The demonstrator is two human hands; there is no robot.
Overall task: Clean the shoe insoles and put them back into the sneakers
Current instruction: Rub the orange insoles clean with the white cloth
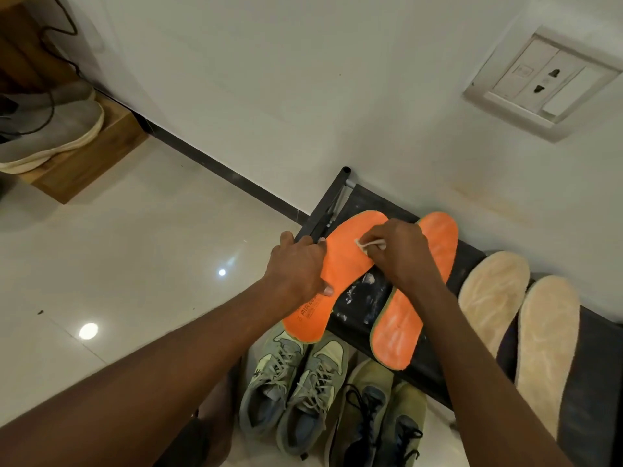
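A: Where's the insole being cleaned?
B: The left orange insole (pixel 340 264) lies on the black bench (pixel 362 303), at twelve o'clock from the sneakers (pixel 293 385).
A: And each grip?
B: The left hand (pixel 296 267) is clamped on its edge; the right hand (pixel 401 254) pinches a pale cloth (pixel 365 245) against it.

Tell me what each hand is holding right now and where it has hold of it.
The left hand grips the left orange insole by its outer edge near the middle. The right hand pinches a small pale cloth against that insole's front half.

Wall (pixel 303 96) blocks behind rack (pixel 472 261); floor (pixel 135 264) open leftward.
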